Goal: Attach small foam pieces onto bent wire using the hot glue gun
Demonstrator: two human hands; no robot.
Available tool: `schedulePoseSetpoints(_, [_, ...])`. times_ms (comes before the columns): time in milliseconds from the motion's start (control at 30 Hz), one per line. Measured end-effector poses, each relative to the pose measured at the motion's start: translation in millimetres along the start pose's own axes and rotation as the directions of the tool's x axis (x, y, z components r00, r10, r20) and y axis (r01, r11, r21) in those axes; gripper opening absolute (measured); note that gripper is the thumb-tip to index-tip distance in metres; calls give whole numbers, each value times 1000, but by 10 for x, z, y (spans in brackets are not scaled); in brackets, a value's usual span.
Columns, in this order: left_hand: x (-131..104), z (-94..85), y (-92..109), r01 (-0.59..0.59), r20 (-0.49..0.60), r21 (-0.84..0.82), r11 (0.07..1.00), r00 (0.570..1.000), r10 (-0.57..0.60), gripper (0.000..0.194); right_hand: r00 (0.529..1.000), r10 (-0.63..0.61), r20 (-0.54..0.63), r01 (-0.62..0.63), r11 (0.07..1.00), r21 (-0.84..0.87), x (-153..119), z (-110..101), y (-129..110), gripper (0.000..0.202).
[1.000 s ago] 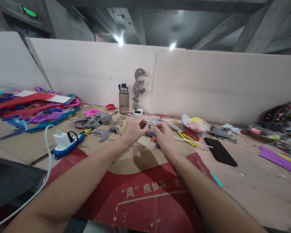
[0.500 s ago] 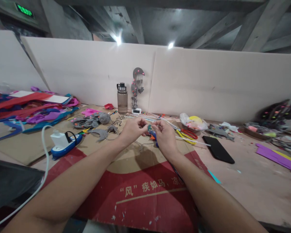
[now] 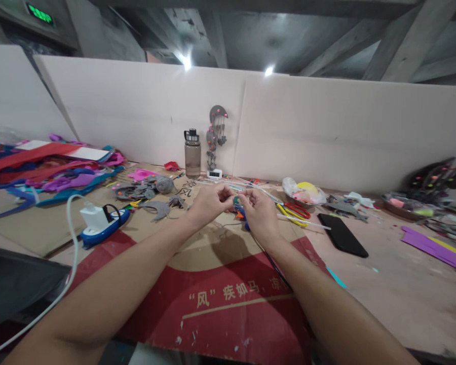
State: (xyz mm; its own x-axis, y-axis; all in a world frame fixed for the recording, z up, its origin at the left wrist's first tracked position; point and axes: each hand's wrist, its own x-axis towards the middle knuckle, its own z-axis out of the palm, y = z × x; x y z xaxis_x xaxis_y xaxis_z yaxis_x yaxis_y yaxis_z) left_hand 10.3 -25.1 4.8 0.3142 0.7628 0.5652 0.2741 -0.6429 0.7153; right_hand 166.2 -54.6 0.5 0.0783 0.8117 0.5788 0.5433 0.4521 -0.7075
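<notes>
My left hand (image 3: pixel 212 202) and my right hand (image 3: pixel 261 214) are raised close together over the cardboard (image 3: pixel 190 258). Each has its thumb and fingertips pinched. Whatever lies between those fingertips is too small to make out. Just below and behind the right fingers shows a partly hidden blue and orange object (image 3: pixel 240 215). A clear stick (image 3: pixel 304 221) extends from behind the right hand. Grey felt pieces (image 3: pixel 157 209), one of them crescent-shaped, lie left of my left hand.
Scissors with red and yellow handles (image 3: pixel 294 210) and a phone (image 3: pixel 342 235) lie to the right. A bottle (image 3: pixel 192 154) and a grey felt hanging ornament (image 3: pixel 217 134) stand at the back. On the left are a blue power strip (image 3: pixel 104 230) and coloured felt strips (image 3: pixel 57 167).
The view has shifted very slightly. Both hands stay pinched in almost the same place, with only small finger movement.
</notes>
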Motion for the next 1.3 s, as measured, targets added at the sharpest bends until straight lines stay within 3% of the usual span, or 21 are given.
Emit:
schedulePoseSetpoints(167, [12,-15,-5,-7,8,12,1000,1000,7,5,999,-39,18,40,998,-50,17,1,9,21])
schedulePoseSetpoints(400, [19,-29,-14,-23,30,10,1000,999,22,5,997,6,79,-10,999,52,34,20,64,21])
schedulePoseSetpoints(567, [14,-45,-26,-31,61,4,1000,998,31,8,995,-29,101,27,999,25,63,17,74,18])
schedulePoseSetpoints(833, [46,-54,-112,-30,97,-16,999,995,31,10,985,1,170,-16,996,83,78,24,62,13])
schedulePoseSetpoints(1100, [78,-33,-110,89,168,-253,963,985,-47,16,972,61,225,-97,983,154,122,48,144,15])
schedulePoseSetpoints(1300, [100,-51,-127,156,243,-267,951,966,-89,20,974,67,216,-104,981,164,137,60,202,17])
